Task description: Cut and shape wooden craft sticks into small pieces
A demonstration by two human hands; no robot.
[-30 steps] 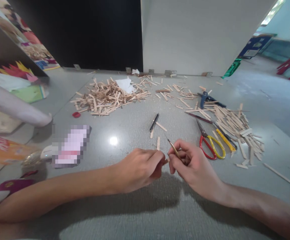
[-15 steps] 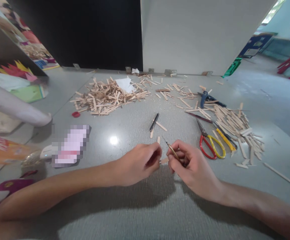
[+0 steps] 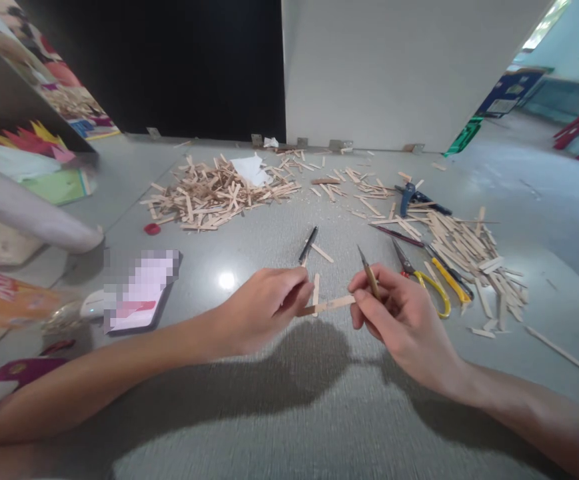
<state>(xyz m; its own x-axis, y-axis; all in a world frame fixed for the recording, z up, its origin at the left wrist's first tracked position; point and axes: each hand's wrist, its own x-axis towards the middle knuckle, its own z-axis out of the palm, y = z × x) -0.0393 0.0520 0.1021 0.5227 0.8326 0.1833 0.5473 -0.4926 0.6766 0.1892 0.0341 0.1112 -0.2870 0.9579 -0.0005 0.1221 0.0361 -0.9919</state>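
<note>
My left hand (image 3: 264, 310) pinches one end of a flat wooden craft stick (image 3: 334, 305) held just above the table. The fingertips of my right hand (image 3: 394, 303) touch the stick's other end. That same hand grips a slim craft knife (image 3: 370, 277) with a brass-coloured handle, its pointed tip facing up and away. Another short wooden stick (image 3: 316, 285) lies on the table behind the held one. Beyond it, a thin black pen-like rod (image 3: 308, 244) rests across a couple of sticks.
A heap of wooden sticks (image 3: 209, 200) bears white paper (image 3: 250, 170). At right are scissors (image 3: 436, 290), a yellow cutter (image 3: 452, 277), blue-handled pliers (image 3: 408, 199) and more sticks (image 3: 462, 243). A phone (image 3: 144, 293) lies left. Upright panels (image 3: 369, 73) border the back.
My right hand has moved right and slightly up, and the knife points more upright. My left hand has shifted slightly left. More of the stick between them shows.
</note>
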